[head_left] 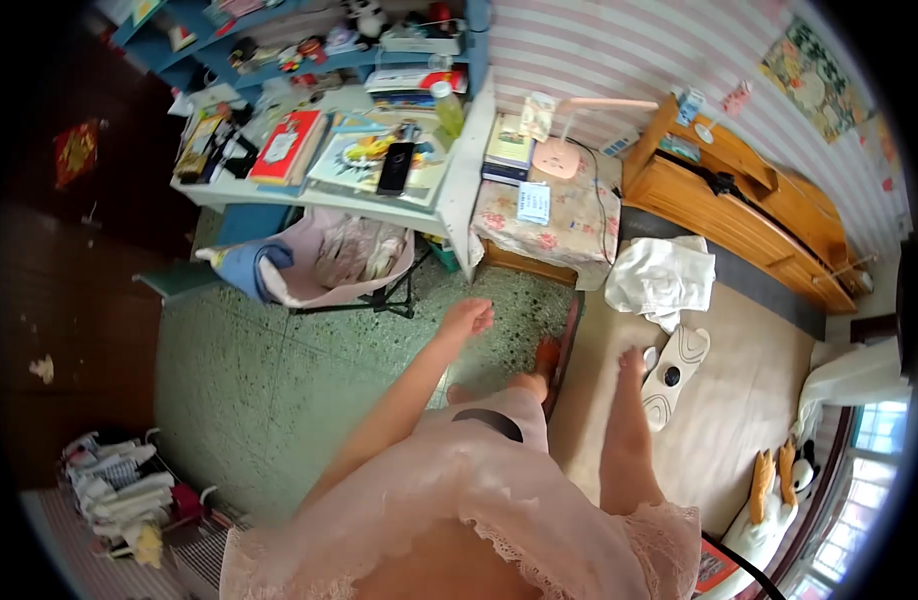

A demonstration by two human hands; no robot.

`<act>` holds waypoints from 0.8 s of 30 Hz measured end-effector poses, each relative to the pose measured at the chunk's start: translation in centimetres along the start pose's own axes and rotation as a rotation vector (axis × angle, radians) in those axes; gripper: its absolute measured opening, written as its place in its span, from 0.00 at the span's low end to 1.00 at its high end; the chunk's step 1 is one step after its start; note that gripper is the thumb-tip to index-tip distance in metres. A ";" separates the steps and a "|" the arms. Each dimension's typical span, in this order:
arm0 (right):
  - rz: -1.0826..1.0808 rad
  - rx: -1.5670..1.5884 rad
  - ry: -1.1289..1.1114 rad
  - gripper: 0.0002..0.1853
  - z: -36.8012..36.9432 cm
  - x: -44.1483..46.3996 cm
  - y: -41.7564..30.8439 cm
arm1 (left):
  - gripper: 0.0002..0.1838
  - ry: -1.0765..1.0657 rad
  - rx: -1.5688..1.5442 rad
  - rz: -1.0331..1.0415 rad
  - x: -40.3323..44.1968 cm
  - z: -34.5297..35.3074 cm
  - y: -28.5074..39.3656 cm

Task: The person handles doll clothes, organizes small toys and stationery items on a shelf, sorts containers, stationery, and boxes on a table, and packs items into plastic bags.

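My left hand [469,316] hangs over the green floor [269,370], its fingers curled in, with nothing visible in them. Over the bed [749,380], my right hand [631,362] is beside a small white object [650,358]; I cannot tell whether it touches it, and its fingers are too foreshortened to read. Just right of that lies a long cream item with dark curved lines [687,352], a round black piece [671,376] on it. Beyond my right hand, a crumpled white cloth [663,278] lies on the bed.
A pink and blue chair [314,265] holding clothes stands at the desk [449,200], where a phone [395,168] and books lie. A pink lamp [556,158] stands on a cloth-covered bedside table [519,228]. A wooden headboard [739,215] is at right; piled clothes [119,490] at lower left.
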State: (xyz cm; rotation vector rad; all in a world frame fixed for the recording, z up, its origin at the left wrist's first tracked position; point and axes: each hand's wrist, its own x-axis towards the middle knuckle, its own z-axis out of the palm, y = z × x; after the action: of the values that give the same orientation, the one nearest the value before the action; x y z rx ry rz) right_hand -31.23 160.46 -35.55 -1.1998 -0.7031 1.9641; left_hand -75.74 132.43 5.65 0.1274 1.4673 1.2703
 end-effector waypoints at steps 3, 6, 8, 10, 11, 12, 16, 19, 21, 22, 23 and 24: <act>0.035 -0.612 0.215 0.15 24.6 -9.3 -1.8 | 0.14 0.033 -0.064 0.082 -2.4 -2.2 1.3; 0.073 -0.579 -0.101 0.15 40.1 -13.9 -0.4 | 0.13 0.083 -0.120 0.125 -4.0 -5.1 2.1; -0.011 -0.579 -0.315 0.15 48.9 -17.7 -1.2 | 0.13 0.101 -0.141 0.154 -4.6 -6.6 2.7; -0.146 -0.598 -0.505 0.16 56.1 -21.4 -3.7 | 0.13 0.148 -0.210 0.186 -5.0 -7.9 3.3; -0.239 -0.643 -0.568 0.16 59.1 -22.7 -5.0 | 0.13 0.154 -0.219 0.188 -5.0 -8.4 3.7; -0.331 -0.684 -0.631 0.15 61.4 -23.3 -6.0 | 0.12 0.163 -0.224 0.204 -4.9 -9.0 4.1; -0.440 -0.632 -0.687 0.13 68.1 -22.8 -6.9 | 0.12 0.162 -0.231 0.228 -4.6 -11.2 6.5; -0.376 -0.675 -0.662 0.14 71.8 -20.8 -4.9 | 0.13 0.184 -0.230 0.257 -3.8 -14.5 8.6; -0.388 -0.736 -0.670 0.15 73.7 -19.7 -3.1 | 0.12 0.220 -0.225 0.250 -3.2 -17.0 10.6; -0.380 -0.732 -0.666 0.15 74.8 -19.1 -2.3 | 0.12 0.222 -0.220 0.242 -2.7 -18.4 11.9; -0.321 -0.720 -0.672 0.15 76.1 -19.1 -1.5 | 0.11 0.238 -0.255 0.276 -2.2 -19.7 12.9; -0.260 -0.709 -0.678 0.15 77.3 -19.1 -0.7 | 0.11 0.253 -0.293 0.307 -1.8 -20.9 13.7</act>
State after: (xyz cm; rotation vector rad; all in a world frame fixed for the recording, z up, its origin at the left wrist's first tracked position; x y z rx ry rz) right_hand -95.03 139.36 7.13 -0.7062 -1.9156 1.9379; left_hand -98.43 124.07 12.32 -0.0050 1.4932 1.7915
